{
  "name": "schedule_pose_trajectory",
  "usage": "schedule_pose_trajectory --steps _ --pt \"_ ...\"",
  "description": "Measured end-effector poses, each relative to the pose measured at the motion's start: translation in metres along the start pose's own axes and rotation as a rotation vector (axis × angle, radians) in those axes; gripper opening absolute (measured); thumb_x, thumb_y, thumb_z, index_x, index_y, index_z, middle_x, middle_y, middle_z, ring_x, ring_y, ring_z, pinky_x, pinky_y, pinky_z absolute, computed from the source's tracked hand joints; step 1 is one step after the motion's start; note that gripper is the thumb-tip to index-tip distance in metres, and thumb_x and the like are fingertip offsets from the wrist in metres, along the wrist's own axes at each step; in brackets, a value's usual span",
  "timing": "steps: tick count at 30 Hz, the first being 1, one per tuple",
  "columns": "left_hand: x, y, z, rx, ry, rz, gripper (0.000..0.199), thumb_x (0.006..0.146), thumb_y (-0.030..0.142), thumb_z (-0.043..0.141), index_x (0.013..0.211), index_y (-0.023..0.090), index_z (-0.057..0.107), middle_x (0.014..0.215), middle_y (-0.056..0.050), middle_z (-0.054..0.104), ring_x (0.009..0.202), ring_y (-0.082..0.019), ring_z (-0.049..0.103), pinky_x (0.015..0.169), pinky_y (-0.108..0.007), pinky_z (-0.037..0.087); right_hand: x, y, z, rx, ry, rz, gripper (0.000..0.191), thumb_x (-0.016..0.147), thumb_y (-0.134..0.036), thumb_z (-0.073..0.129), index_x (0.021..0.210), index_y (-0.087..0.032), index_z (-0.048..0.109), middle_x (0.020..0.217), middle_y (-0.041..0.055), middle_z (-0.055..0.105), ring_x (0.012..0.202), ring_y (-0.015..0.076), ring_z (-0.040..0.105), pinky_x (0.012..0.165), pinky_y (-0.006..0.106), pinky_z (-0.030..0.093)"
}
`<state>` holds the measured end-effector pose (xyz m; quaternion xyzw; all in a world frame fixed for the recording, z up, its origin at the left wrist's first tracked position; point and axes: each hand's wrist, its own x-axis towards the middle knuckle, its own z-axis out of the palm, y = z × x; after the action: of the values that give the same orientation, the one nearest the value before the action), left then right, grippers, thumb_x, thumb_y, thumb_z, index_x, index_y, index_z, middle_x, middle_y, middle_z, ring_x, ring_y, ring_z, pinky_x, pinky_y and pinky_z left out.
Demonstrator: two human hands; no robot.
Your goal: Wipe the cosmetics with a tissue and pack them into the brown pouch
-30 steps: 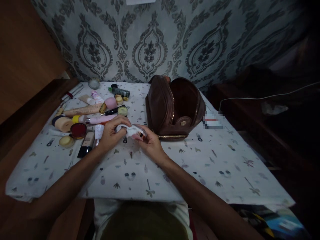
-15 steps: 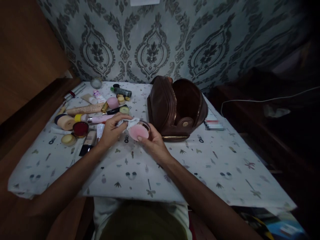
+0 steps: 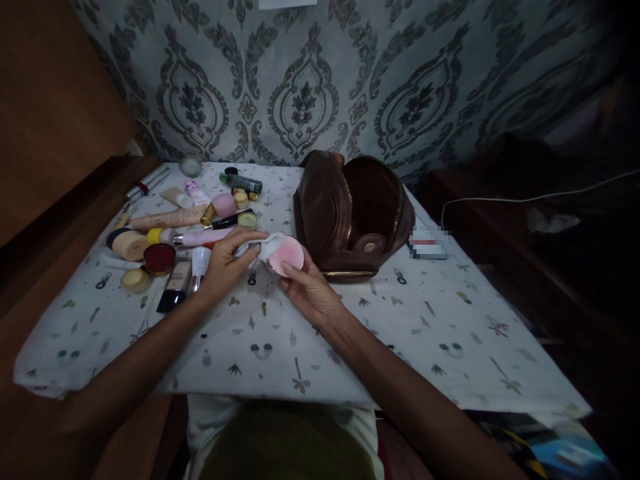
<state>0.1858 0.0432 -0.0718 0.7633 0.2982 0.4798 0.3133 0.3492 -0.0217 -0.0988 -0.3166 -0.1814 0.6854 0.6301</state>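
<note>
My right hand (image 3: 313,288) grips a round pink-topped cosmetic jar (image 3: 287,256), its thumb across the pink face. Pinched in my left hand (image 3: 233,263) is a white cloth or wipe (image 3: 265,247), which touches the jar's left edge. Both hands are above the table in front of a brown leather bag (image 3: 325,207), whose zipped top stands open. Just left of my left hand lie a white tube (image 3: 200,265) and a foundation bottle with a black cap (image 3: 176,283).
Several cosmetics spread over the left of the patterned tablecloth (image 3: 300,360), among them a dark red round jar (image 3: 159,258), a long beige tube (image 3: 170,218) and a green bottle (image 3: 243,182). A blurred-out packet (image 3: 429,242) lies right of the bag. Patterned wallpaper (image 3: 305,87) rises behind.
The jar has turned in my right hand and moved slightly right and up, so its pink face now shows rounder. The cloth stays against its left side.
</note>
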Motion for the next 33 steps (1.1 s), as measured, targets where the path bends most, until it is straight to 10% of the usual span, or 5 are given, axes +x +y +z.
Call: schedule_pose_trajectory --steps 17,33 --pt "0.000 0.004 0.000 0.058 0.040 -0.016 0.016 0.089 0.027 0.059 0.088 0.021 0.073 0.092 -0.005 0.068 0.095 -0.021 0.063 0.089 -0.036 0.050 -0.001 0.005 -0.006 0.051 -0.074 0.095 0.040 0.072 -0.023 0.084 0.105 -0.027 0.063 0.102 -0.0018 0.074 0.089 0.0184 0.072 0.080 0.037 0.062" --pt "0.002 0.013 -0.002 0.042 0.018 -0.146 0.018 0.082 0.022 0.062 0.099 0.019 0.065 0.105 -0.004 0.073 0.105 -0.022 0.066 0.098 -0.034 0.048 0.003 0.007 -0.005 -0.003 -0.010 0.095 0.039 0.064 -0.022 0.088 0.097 -0.027 0.068 0.092 -0.0057 0.073 0.075 0.0111 0.064 0.059 0.021 0.050"
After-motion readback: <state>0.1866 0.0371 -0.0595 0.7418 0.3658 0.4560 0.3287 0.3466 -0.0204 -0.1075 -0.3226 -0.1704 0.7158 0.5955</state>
